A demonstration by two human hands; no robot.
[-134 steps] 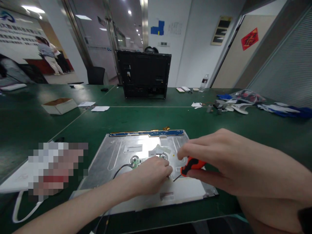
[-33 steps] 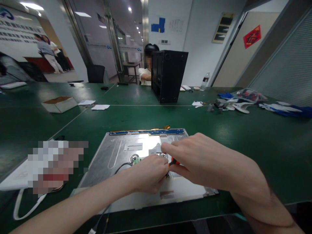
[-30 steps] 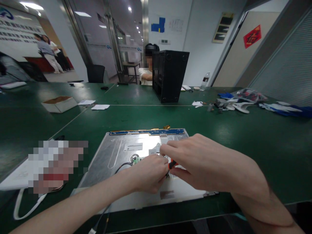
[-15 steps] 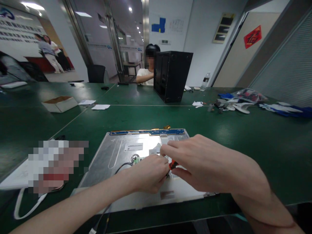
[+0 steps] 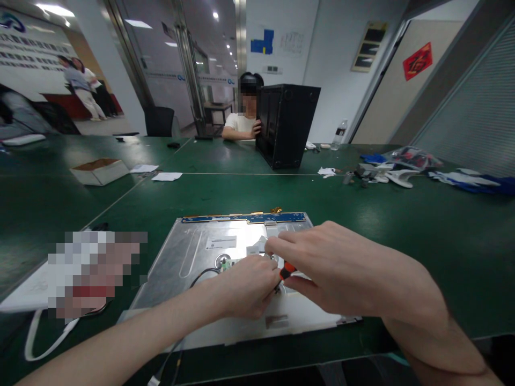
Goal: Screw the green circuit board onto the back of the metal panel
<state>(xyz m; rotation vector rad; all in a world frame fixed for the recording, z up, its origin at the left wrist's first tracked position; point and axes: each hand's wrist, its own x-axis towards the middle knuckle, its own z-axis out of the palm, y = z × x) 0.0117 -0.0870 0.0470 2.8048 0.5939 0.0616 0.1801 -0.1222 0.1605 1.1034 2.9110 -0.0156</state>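
A flat metal display panel lies on the table before me, a blue circuit strip along its far edge. My right hand is closed around the red-and-black handle of a screwdriver over the panel's middle. Closed with fingers pressed together, my left hand rests by the screwdriver's tip end; what its fingers grip is hidden. Part of a small green circuit board shows behind the left hand. A black cable runs from that board under my left forearm.
Across the green table a person sits behind a black computer case. An open white box and papers lie at left. Plastic bags and gloves are at right. A blurred-out item sits left of the panel.
The person across the table has brought a hand to the case's edge, and the case has shifted slightly. My hands and the panel stay nearly in place.
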